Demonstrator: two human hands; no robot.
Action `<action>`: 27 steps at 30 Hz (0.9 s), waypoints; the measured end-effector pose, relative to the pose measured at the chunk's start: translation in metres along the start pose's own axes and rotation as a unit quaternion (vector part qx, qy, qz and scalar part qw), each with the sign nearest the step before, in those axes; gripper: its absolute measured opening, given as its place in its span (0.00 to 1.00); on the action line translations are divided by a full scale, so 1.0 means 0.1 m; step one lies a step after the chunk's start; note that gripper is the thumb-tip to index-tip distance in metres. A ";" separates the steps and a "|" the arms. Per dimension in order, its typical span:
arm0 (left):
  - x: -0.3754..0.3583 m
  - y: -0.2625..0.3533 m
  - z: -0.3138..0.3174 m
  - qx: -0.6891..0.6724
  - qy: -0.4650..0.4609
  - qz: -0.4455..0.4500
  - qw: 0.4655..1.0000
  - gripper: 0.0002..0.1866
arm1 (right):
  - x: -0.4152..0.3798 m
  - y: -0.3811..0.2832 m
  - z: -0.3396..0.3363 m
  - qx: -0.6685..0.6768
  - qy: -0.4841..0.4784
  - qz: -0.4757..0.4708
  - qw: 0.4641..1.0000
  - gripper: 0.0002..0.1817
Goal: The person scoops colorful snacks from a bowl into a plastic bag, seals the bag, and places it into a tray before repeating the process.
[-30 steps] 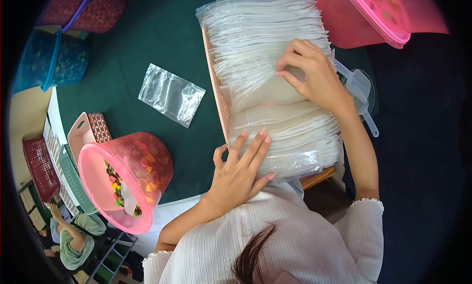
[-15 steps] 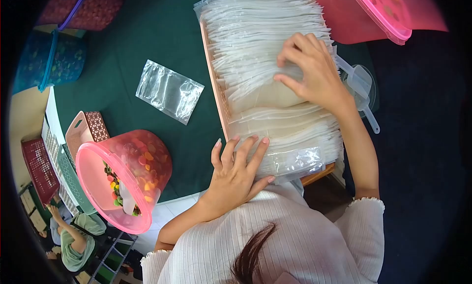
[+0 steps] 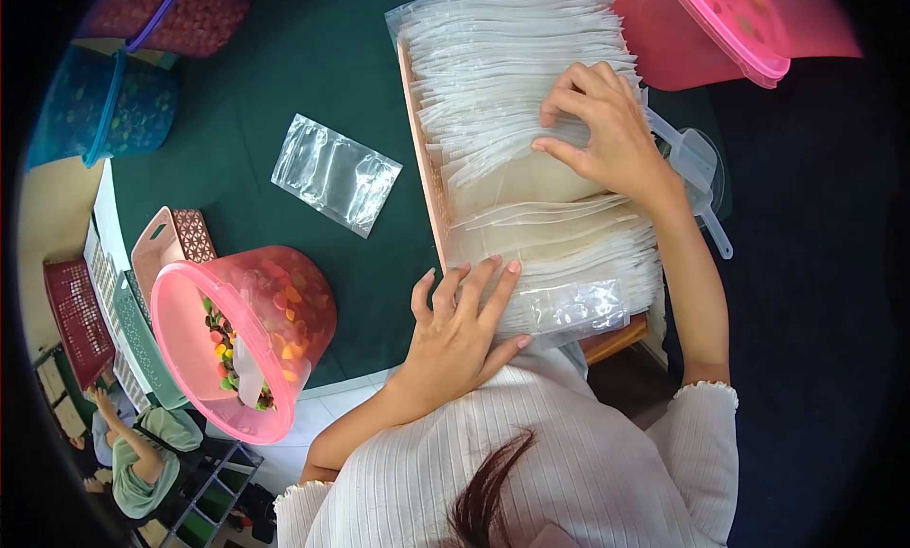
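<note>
A long pink basket (image 3: 427, 169) holds a dense row of clear plastic bags (image 3: 512, 64) standing on edge, parted by a gap near the middle. Over that gap hovers my right hand (image 3: 607, 131), fingers curled, thumb and fingertips apart, with nothing visible between them. My left hand (image 3: 460, 325) rests with spread fingers at the near left corner of the basket, against the nearer bags. One clear packet (image 3: 578, 306) lies flat across the near end, beside my left hand. Another clear plastic bag (image 3: 336, 173) lies alone on the green cloth.
A tilted pink bucket (image 3: 299, 292) with colourful pieces and a white scoop (image 3: 248, 373) stands at left, beside a small pink basket (image 3: 190, 230). Clear scoops (image 3: 699, 159) lie at right. Other buckets, teal (image 3: 137, 107) and pink (image 3: 668, 36), stand farther back. A person (image 3: 152, 463) sits at lower left.
The view has shifted slightly, so the table things at left sit a little farther right. Some bags have leaned into the gap below my right hand. Both hands stay nearly in place.
</note>
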State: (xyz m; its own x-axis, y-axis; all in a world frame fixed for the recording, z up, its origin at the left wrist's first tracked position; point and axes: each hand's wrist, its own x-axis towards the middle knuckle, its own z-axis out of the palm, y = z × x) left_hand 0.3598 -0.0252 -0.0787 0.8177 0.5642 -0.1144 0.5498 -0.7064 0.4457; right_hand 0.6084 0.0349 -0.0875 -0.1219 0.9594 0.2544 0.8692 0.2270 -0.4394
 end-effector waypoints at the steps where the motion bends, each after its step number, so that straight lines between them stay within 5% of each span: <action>1: 0.00 0.00 0.00 0.001 0.002 -0.002 1.000 0.36 | -0.01 0.00 -0.01 0.003 -0.009 0.002 1.000 0.13; 8: 0.07 -0.16 -0.15 -0.087 0.029 0.003 0.996 0.32 | -0.18 -0.26 -0.18 0.023 -0.052 0.034 0.998 0.23; 12: 0.18 -0.43 -0.08 -0.200 0.256 -0.100 0.940 0.17 | -0.28 -0.35 -0.21 0.026 -0.079 0.027 0.996 0.23; 16: 0.37 -0.84 0.03 -0.245 0.352 -0.166 0.888 0.10 | -0.26 -0.40 -0.22 0.038 -0.054 0.046 0.997 0.20; 27: 0.66 -0.98 0.14 -0.306 0.393 -0.160 0.852 0.08 | 0.25 -0.67 -0.15 -0.003 -0.057 0.018 0.998 0.08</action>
State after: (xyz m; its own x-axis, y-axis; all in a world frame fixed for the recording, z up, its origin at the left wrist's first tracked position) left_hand 0.3619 0.0755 -0.1423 0.1425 0.9683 0.2052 0.3343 -0.2422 0.9108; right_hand 0.5545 0.0414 -0.0386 -0.1434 0.9798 0.1395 0.8770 0.1911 -0.4408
